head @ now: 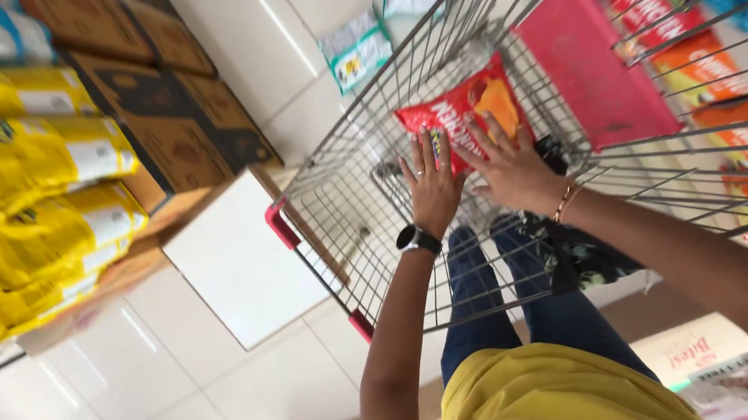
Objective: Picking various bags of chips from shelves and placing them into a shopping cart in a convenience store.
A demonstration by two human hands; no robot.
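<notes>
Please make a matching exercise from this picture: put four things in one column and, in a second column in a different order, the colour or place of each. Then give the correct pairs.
Things:
1. snack bag
2. left hand
3. right hand
4. stacked bags

Descriptions:
A. yellow, on the left beside brown cartons
B. wears a dark watch on the wrist
C. red, inside the wire shopping cart
D. wears a thin bracelet on the wrist

Pairs: 1-C, 2-B, 3-D, 4-A
</notes>
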